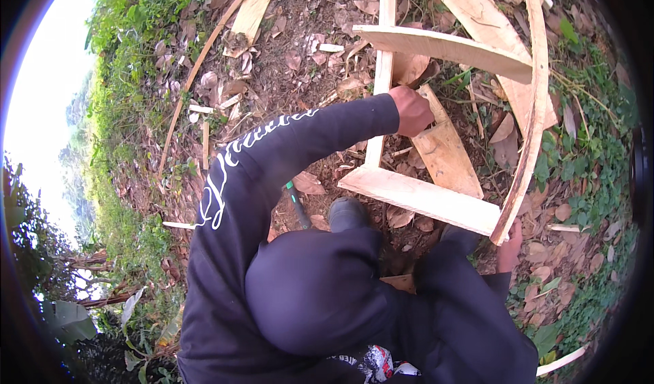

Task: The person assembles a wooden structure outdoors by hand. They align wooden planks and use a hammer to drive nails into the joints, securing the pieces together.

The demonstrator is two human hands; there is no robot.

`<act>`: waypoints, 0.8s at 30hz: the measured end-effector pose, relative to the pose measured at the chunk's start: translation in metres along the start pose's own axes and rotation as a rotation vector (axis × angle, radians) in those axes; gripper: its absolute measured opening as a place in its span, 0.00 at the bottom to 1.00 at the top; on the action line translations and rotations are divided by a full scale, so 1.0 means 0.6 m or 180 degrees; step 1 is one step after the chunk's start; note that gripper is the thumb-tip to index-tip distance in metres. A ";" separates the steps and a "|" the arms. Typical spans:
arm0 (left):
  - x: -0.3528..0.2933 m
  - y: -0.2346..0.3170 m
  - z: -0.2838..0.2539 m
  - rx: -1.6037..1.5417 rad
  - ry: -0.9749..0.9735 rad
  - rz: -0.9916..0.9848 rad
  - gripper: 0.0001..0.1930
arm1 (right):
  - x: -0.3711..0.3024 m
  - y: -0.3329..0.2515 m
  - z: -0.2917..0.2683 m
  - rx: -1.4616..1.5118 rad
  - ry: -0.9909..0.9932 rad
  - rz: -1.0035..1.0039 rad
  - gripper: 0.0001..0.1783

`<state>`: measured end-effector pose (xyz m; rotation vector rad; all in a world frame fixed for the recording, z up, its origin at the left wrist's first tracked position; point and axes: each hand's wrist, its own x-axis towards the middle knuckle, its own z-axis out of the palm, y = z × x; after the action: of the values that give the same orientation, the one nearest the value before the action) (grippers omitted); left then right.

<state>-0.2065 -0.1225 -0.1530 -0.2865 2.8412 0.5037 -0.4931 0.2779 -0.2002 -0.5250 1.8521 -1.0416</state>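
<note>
A frame of pale boards stands in front of me, with a near crosspiece (422, 197), a far crosspiece (449, 49), a long left rail (379, 105) and a bark-edged right rail (535, 112). My left hand (411, 112) reaches across the left rail with its fingers closed, beside a short wooden piece (449, 159) with a dark recess. What those fingers hold, if anything, is hidden. At the near right corner my right hand (509, 244) grips the frame from its outer side. The rail end covers part of that hand.
A wide plank (487, 26) lies beyond the frame. Another board (253, 9) and a long thin strip (197, 67) lie at far left. Near my boot (347, 214) is a green and dark handle (296, 203). Dry leaves and wood chips litter the soil; green plants grow on both sides.
</note>
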 end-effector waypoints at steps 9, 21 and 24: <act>-0.037 -0.019 0.010 -0.0477 0.0531 0.0194 0.11 | -0.003 0.016 0.001 -0.0120 0.0061 -0.0083 0.14; -0.110 0.029 -0.092 -0.2263 0.1366 -0.1070 0.06 | -0.012 -0.276 0.023 -0.0152 0.0275 -0.0494 0.12; -0.129 0.065 -0.103 -0.3731 0.1165 -0.1387 0.04 | -0.014 -0.349 0.017 0.0383 0.0080 -0.1008 0.08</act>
<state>-0.1542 -0.0974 -0.0640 -1.2340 2.2654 2.0874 -0.4939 0.1640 -0.0240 -0.7523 1.7497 -1.3650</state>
